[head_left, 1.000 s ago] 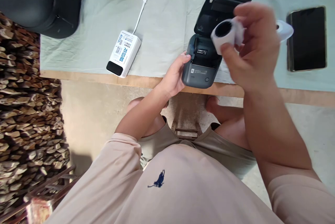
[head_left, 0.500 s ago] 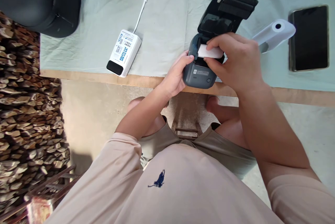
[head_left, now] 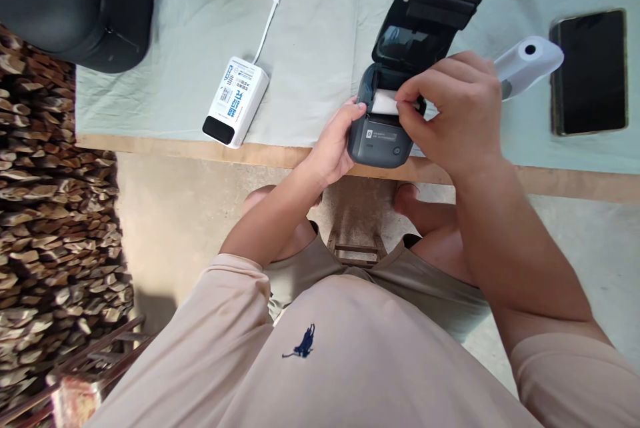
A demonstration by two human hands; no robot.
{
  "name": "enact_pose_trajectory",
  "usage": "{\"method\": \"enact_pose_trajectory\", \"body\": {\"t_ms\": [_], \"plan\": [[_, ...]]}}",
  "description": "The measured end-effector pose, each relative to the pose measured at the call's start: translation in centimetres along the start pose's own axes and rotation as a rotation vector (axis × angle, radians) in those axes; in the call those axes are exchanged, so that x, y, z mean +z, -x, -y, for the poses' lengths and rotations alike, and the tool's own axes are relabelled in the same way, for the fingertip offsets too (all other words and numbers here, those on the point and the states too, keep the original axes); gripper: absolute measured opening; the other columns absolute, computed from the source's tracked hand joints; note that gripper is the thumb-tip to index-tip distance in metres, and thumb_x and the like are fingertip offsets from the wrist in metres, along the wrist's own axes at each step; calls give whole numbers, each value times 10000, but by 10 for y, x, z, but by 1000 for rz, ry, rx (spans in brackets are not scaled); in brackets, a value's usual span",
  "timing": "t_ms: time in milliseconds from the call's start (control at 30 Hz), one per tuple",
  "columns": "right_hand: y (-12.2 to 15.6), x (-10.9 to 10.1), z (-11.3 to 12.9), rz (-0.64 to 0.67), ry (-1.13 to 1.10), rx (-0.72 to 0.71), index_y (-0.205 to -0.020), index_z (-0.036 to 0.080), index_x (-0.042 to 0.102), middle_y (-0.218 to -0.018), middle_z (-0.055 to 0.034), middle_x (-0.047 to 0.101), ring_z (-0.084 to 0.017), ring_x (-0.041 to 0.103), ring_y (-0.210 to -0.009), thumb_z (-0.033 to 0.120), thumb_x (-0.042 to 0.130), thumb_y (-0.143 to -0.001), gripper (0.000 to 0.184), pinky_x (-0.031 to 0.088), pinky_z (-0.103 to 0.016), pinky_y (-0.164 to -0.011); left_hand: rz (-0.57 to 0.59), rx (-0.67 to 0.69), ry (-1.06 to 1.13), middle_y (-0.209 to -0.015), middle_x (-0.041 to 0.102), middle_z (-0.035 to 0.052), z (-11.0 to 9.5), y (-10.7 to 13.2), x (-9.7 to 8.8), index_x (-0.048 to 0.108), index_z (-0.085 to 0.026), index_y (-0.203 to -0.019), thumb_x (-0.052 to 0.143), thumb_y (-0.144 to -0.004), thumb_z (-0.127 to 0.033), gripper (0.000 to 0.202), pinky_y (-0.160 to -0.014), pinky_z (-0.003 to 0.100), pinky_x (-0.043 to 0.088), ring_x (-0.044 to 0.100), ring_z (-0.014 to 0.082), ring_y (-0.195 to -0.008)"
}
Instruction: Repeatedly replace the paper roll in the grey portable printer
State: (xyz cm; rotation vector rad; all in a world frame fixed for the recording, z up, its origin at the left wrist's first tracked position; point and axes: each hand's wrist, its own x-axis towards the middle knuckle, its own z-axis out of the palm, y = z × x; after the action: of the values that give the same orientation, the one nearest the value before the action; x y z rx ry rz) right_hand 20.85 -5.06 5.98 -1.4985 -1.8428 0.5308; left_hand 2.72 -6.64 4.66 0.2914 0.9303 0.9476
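Head view: a white roll [head_left: 385, 103] lies in the compartment of a grey printer [head_left: 380, 149], lid [head_left: 400, 47] tipped back, at the desk [head_left: 310, 35] edge. The left hand [head_left: 339, 143] grips the printer's left side; the right hand [head_left: 457, 111] pinches the roll's right end, thumb against finger. The black case [head_left: 80, 5] hides any contents.

The printer [head_left: 379, 156] bears a power sign [head_left: 397, 151]; lettering [head_left: 234, 101] on the power bank [head_left: 246, 108] is illegible.
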Motion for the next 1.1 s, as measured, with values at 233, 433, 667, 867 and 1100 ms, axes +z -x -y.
{"method": "enact_pose_trajectory", "body": {"t_ms": [233,433,667,867,1100], "plan": [[11,2,3,-32,49,-183,-824,349,728,-864,-41,718,-325,712,-1045,305,721,-944,128,559,-585,-1060,5,10,2,-974,799,14,2,-1,-4,705,-251,-1020,647,-1127,-408,199,-1035,366,688,833,270,-1297],[14,6,-4,51,9,-202,-837,359,781,-899,-38,735,-316,710,-1077,294,700,-958,159,549,-595,-1091,112,89,-18,-841,741,-30,3,-1,-8,729,-258,-991,788,-1029,-330,101,-721,244,586,710,125,-777],[14,4,-7,106,-48,-203,-822,353,767,-886,-35,709,-323,707,-1064,344,736,-940,123,532,-642,-1148,94,113,-92,-878,725,-60,4,-1,-9,700,-227,-977,812,-989,-233,112,-767,196,590,729,79,-777],[0,2,-6,-213,-46,-62,-865,308,642,-933,-52,654,-301,674,-1067,209,730,-807,144,619,-513,-1005,71,101,-130,-976,761,-17,5,-1,-10,733,-238,-1078,860,-895,-232,223,-1023,312,652,819,192,-1058],[-28,4,-25,-296,-346,-133,-1410,324,482,-1554,-49,607,-160,668,-1398,141,595,-809,638,585,-346,-1078,67,100,-159,-892,711,-32,3,2,-8,727,-257,-1022,853,-750,-177,310,-1045,333,663,805,201,-1054]]}}
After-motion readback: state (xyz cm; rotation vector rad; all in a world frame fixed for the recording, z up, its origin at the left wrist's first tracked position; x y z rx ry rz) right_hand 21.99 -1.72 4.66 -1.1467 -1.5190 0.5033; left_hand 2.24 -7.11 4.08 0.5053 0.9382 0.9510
